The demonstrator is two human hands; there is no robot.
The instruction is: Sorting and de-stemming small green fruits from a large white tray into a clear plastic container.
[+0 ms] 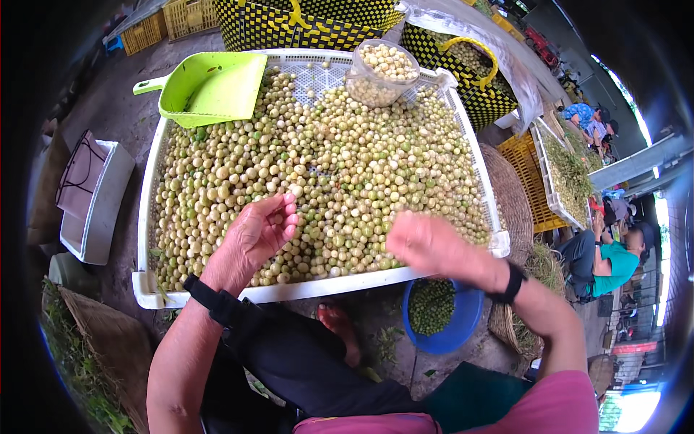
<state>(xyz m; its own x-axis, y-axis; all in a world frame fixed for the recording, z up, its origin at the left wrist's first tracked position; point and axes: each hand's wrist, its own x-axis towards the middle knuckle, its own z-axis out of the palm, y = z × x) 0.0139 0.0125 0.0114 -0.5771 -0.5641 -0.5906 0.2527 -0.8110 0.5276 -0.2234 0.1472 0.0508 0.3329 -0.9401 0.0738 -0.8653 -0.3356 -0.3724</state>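
Note:
A white plastic mesh tray [490, 200] holds a thick layer of small round pale yellow-green fruits [347, 200]. Over the left-front part of this layer is my left hand [260, 230], palm turned up and fingers curled, with a small pale fruit showing inside the curl. Another fruit lies right at its fingertips. My right hand [428, 241] is above the tray's front right edge, blurred by motion with its fingers folded in. Whether it holds anything is hidden. Below it on the floor stands a blue basin [470, 325] of small dark green fruits [431, 306].
A lime-green dustpan [227, 89] and a clear plastic tub [374, 89] of fruits rest at the tray's back. Behind stand yellow-black woven baskets [325, 38]. To the left is a white foam box [103, 217]. A co-worker [612, 266] sits at the right.

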